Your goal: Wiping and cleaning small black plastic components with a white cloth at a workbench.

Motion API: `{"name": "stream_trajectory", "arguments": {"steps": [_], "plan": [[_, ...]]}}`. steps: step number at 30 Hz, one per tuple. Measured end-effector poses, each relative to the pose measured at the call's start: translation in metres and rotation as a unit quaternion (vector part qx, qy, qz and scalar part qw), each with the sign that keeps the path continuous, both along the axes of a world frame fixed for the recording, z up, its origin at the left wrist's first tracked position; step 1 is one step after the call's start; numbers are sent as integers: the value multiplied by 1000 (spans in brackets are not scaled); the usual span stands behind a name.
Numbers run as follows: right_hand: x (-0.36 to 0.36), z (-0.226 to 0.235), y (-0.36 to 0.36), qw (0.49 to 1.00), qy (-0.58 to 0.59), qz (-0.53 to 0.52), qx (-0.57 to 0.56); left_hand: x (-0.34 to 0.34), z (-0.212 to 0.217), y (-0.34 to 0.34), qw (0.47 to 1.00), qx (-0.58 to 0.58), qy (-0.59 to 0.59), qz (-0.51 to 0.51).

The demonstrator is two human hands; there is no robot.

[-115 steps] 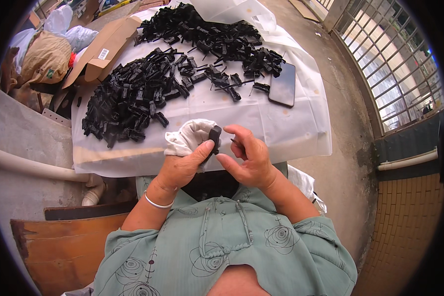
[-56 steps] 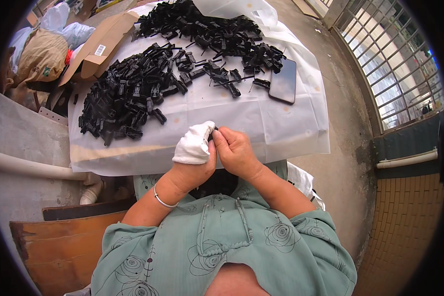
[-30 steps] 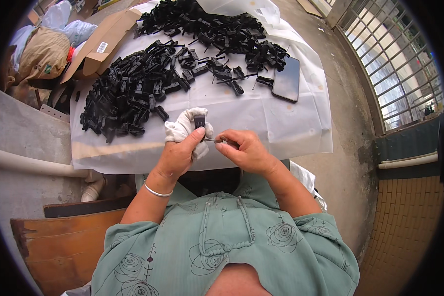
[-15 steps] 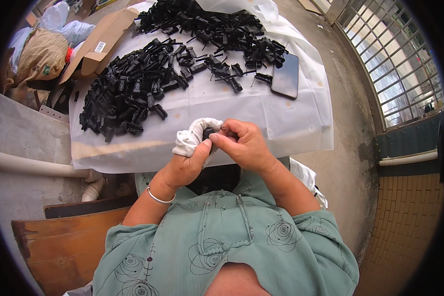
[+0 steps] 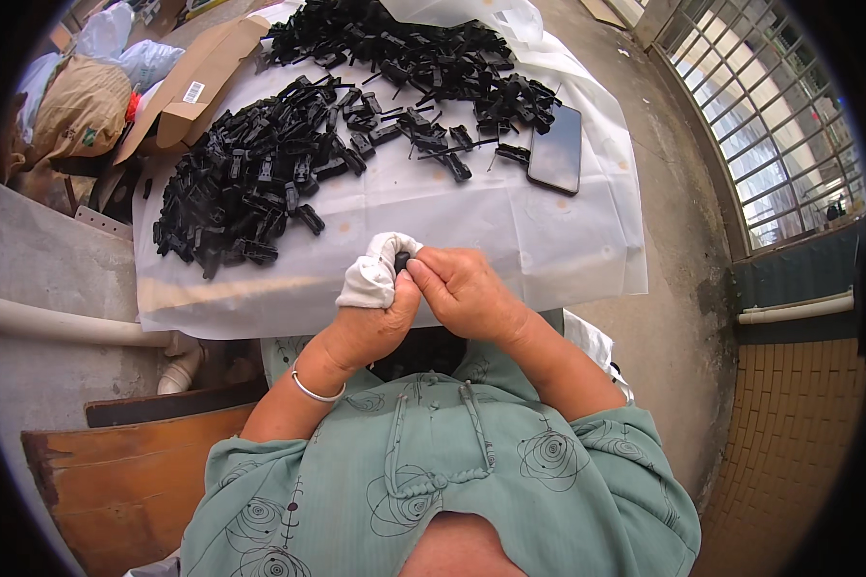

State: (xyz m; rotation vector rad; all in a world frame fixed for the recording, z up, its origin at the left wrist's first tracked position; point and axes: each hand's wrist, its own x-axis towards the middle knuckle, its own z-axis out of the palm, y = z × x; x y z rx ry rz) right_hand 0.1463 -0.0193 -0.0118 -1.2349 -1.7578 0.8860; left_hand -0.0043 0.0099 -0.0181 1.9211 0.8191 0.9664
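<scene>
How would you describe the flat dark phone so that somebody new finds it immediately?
Look at the white sheet that covers the table. Near its right edge, beside the farther pile of black plastic parts, lies the phone. It is the only smooth, flat rectangle there; everything around it is small and knobbly.

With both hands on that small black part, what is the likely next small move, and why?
Probably a press or twist by the right hand to seat the black part, since the left hand grips it in a white cloth and the right fingertips meet it.
</scene>
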Motion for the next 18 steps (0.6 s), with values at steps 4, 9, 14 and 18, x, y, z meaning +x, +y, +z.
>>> {"name": "stream_trajectory", "arguments": {"steps": [4, 9, 14, 18], "plan": [[-5, -15, 0, 998, 41, -29, 32, -4, 11, 0, 997, -35, 64, -8], [28, -14, 14, 993, 19, -95, 75, -17, 23, 8, 981, -7, 160, -107], [50, -27, 66, 915, -273, -273, 117, -19, 6, 10, 987, 66, 120, -84], [47, -29, 85, 894, -379, -235, -46, -16, 1, 15, 992, -82, 98, -7]]}}
